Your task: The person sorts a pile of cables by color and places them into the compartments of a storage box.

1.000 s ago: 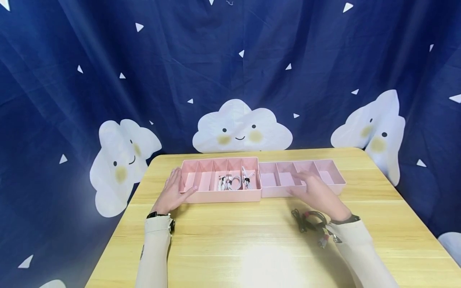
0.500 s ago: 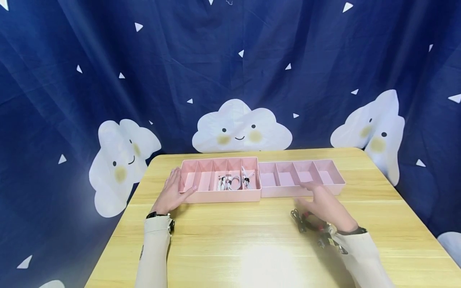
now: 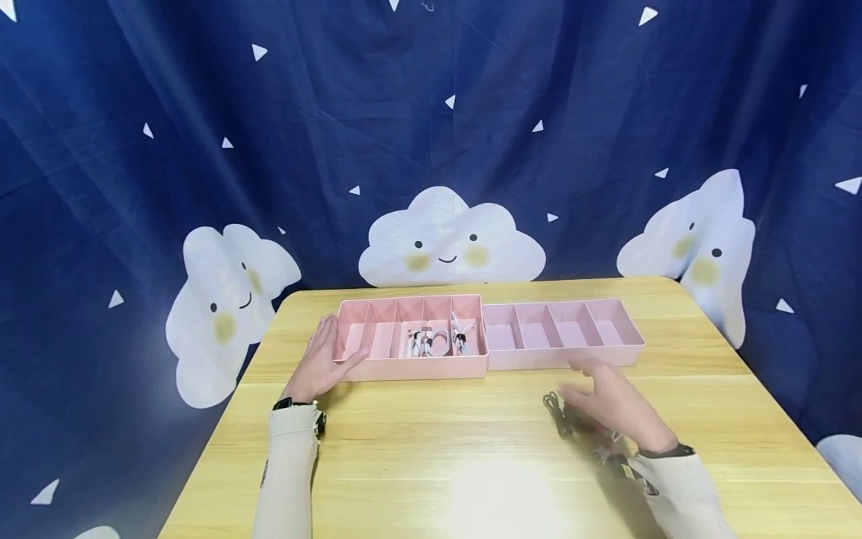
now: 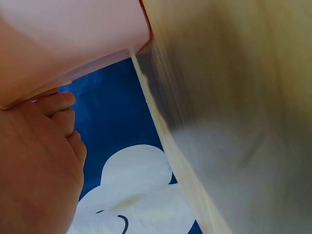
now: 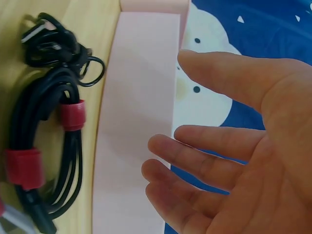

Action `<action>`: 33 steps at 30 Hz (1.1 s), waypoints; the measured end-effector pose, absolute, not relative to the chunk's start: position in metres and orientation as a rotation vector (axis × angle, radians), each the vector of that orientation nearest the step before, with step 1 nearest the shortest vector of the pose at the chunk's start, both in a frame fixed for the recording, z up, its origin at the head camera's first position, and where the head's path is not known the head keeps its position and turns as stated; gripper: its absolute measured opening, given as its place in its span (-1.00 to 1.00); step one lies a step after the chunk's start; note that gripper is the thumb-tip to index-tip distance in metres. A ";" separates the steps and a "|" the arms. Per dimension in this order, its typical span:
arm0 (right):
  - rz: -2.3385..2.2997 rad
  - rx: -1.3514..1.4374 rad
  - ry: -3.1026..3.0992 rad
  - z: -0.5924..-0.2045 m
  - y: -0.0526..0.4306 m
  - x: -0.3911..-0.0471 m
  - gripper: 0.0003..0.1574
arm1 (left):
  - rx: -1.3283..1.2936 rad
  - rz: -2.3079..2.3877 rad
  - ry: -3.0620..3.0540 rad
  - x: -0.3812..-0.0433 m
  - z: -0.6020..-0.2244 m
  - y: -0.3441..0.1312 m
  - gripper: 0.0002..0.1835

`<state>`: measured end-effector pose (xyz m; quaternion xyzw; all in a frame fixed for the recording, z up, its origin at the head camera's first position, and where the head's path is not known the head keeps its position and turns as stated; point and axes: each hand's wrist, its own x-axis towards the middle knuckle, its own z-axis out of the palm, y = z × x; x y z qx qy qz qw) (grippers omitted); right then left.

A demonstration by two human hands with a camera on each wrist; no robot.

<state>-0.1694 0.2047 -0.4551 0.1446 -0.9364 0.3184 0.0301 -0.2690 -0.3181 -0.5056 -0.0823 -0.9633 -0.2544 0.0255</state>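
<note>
My left hand (image 3: pixel 318 367) rests at the left front corner of a pink divided box (image 3: pixel 411 367), thumb over the front rim and fingers along its end wall. In the left wrist view those fingers (image 4: pixel 61 109) touch the box. Several white bundled cables (image 3: pixel 428 342) lie in its right compartments. My right hand (image 3: pixel 616 404), blurred, is in front of a lavender divided box (image 3: pixel 566 358), its fingers apart and holding nothing. Below that hand lie a thin black cable bundle (image 3: pixel 557 413) and a thicker black cable (image 5: pixel 29 107) with red straps, partly hidden in the head view.
The two boxes stand end to end along the back of the wooden table (image 3: pixel 431 434). A blue curtain (image 3: pixel 431 112) with white clouds hangs behind the table. A white-and-pink item (image 5: pixel 14 217) shows at the lower left edge of the right wrist view.
From over the lavender box, my right hand has drawn back toward me and to the right, above the black cables. My left hand stays at the pink box.
</note>
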 end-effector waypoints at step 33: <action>0.908 0.526 -3.064 -0.479 0.220 -0.158 -0.33 | -0.265 -0.741 -2.981 -0.268 -0.504 -0.318 0.26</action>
